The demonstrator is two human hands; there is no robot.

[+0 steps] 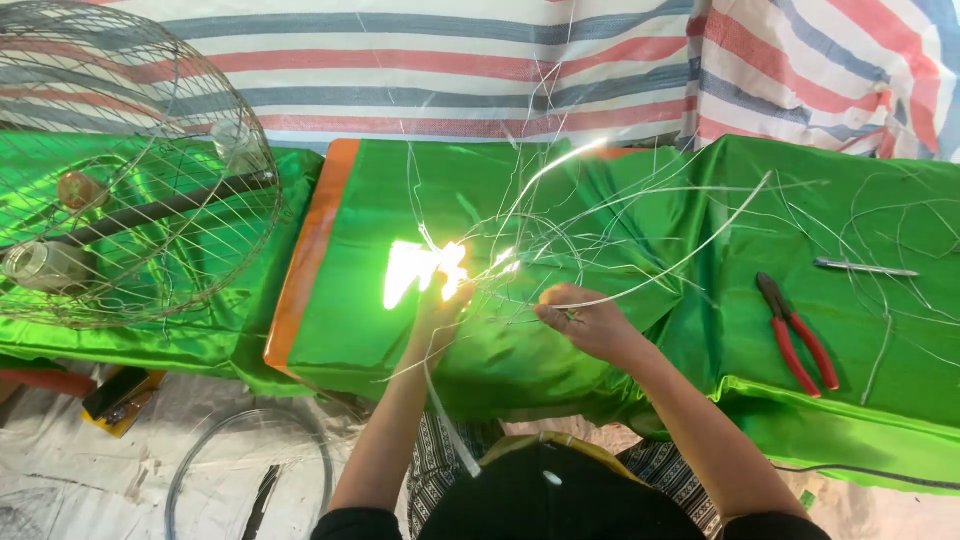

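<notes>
Both hands meet at the centre of the frame over a green satin cloth (620, 230). The right hand (590, 322) is pinched shut on a thin white wire (690, 255), whose long axis runs from the fingers up toward the upper right. The left hand (438, 300) sits just left of it among a tangle of looped wires (520, 240); glare washes out its fingers, so its grip cannot be made out. The two hands are near but apart. One pair of red-handled pliers (797, 335) lies at right, jaws pointing up-left, with one slim metal tool (865, 268) above it. One round wire cage (120, 160), cut off at the upper left, holds glass jars.
</notes>
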